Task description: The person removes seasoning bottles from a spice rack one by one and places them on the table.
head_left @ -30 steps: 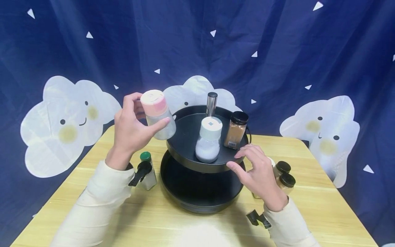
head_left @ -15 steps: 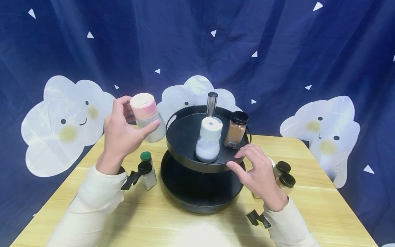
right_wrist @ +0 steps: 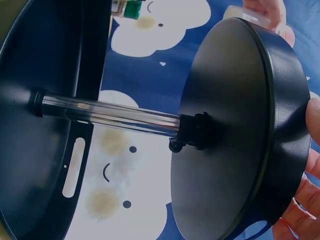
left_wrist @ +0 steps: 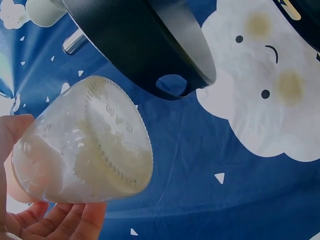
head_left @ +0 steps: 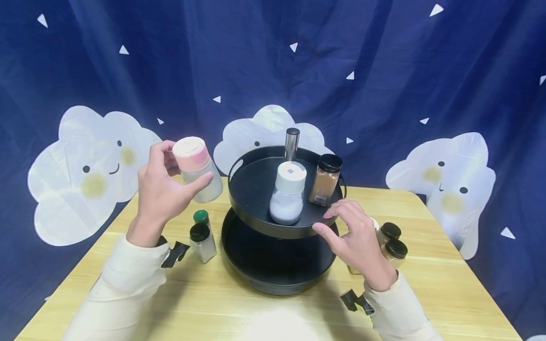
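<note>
In the head view my left hand grips a glass seasoning jar with a pink and white lid, raised and tilted left of the stand. Its ridged base faces the left wrist camera, and pale residue clings inside the jar. My right hand holds the rim of the black two-tier tray at the front right, thumb and fingers curved about the edge. On the upper tier stand a white-capped jar of white powder and a black-capped jar of orange-brown powder.
Left of the stand are a green-capped bottle and a black-capped jar. Black-capped jars stand behind my right hand, partly hidden. A chrome post rises from the upper tier. The lower tier sits on the wooden table.
My left hand has moved left and slightly down with the pink-lidded jar, away from the upper tier. My right hand stays at the rim, and the jars on the tier have not moved.
</note>
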A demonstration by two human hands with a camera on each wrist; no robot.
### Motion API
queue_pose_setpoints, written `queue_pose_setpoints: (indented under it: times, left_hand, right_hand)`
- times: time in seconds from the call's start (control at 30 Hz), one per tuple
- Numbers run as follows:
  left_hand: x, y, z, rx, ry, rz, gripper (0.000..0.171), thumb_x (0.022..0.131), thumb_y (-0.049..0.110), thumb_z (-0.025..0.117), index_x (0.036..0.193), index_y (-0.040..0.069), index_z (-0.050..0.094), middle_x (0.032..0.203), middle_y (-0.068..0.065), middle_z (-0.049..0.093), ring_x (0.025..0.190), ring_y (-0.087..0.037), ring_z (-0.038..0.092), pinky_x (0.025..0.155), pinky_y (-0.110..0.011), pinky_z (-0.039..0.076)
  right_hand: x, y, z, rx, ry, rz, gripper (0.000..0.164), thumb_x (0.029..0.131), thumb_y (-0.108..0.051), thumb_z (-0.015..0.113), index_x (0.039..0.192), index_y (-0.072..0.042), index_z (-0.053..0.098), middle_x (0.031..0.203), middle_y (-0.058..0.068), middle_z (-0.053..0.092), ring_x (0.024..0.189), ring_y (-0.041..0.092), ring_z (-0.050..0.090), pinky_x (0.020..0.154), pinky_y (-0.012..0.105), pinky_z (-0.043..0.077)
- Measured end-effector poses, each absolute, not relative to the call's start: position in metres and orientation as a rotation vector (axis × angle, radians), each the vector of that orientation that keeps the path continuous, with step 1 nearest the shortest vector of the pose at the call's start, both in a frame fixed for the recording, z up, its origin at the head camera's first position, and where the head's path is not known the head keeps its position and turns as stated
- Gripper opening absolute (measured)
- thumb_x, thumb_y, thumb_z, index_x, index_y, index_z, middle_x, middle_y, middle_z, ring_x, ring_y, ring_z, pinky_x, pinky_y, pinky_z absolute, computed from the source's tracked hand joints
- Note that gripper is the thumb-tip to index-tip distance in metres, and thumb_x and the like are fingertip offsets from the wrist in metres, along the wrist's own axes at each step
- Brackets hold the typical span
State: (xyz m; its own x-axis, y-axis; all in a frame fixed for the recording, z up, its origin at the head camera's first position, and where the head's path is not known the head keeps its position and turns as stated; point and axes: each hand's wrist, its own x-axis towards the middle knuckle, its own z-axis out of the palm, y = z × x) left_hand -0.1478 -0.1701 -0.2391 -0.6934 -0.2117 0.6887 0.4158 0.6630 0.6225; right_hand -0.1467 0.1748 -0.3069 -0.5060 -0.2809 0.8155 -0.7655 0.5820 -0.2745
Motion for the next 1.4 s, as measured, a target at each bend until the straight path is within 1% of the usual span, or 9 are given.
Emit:
queue_pose_setpoints:
  times: [0.27,0.5,0.67,0.9,1.13,1.4]
  left_hand:
    - [-0.146,-0.176,-0.245,-0.119,-2.135,-1.031,0.07,0.066,0.019,0.083,0.119,-0.002,0.043,0.097,-0.023,0.063,0.085,-0.034,0.061,0.078,-0.05,0.052]
    - [-0.146,-0.182,-0.251,-0.08,-2.157,-1.058,0.072,0.067,0.022,0.083,0.121,-0.001,0.042,0.099,-0.023,0.062,0.089,-0.035,0.061,0.08,-0.054,0.053]
    - [-0.147,-0.187,-0.256,-0.061,-2.161,-1.052,0.072,0.066,0.022,0.084,0.12,0.0,0.042,0.098,-0.023,0.062,0.089,-0.034,0.061,0.08,-0.054,0.053]
    - [-0.15,-0.196,-0.267,-0.006,-2.195,-1.046,0.073,0.067,0.026,0.083,0.122,0.001,0.042,0.101,-0.023,0.06,0.092,-0.035,0.058,0.079,-0.053,0.051]
    - [-0.153,-0.205,-0.279,0.047,-2.242,-1.042,0.075,0.069,0.029,0.082,0.123,0.0,0.039,0.104,-0.023,0.059,0.095,-0.037,0.056,0.08,-0.055,0.049]
    - [-0.158,-0.212,-0.288,0.088,-2.266,-0.998,0.075,0.068,0.029,0.083,0.121,-0.001,0.04,0.101,-0.025,0.06,0.091,-0.041,0.059,0.075,-0.049,0.046]
  right_hand:
    - [-0.146,0.174,-0.307,0.83,-2.083,0.839,0.027,0.077,-0.03,0.078,0.08,-0.006,0.064,0.083,0.009,0.065,0.088,0.024,0.058,0.08,0.039,0.05]
    - [-0.145,0.174,-0.306,0.822,-2.094,0.835,0.03,0.078,-0.033,0.077,0.08,-0.006,0.064,0.083,0.009,0.066,0.089,0.024,0.058,0.082,0.039,0.051]
    - [-0.146,0.175,-0.306,0.824,-2.091,0.827,0.03,0.078,-0.033,0.077,0.08,-0.006,0.064,0.083,0.009,0.066,0.088,0.024,0.058,0.081,0.04,0.051]
    - [-0.145,0.175,-0.307,0.824,-2.094,0.836,0.026,0.077,-0.028,0.078,0.08,-0.006,0.064,0.083,0.009,0.066,0.088,0.024,0.058,0.08,0.04,0.051]
    - [-0.146,0.174,-0.307,0.828,-2.079,0.827,0.026,0.075,-0.027,0.079,0.08,-0.006,0.064,0.082,0.009,0.065,0.087,0.024,0.058,0.079,0.042,0.051]
    - [-0.146,0.175,-0.307,0.829,-2.077,0.827,0.025,0.075,-0.026,0.079,0.08,-0.007,0.064,0.081,0.008,0.065,0.086,0.024,0.058,0.078,0.043,0.051]
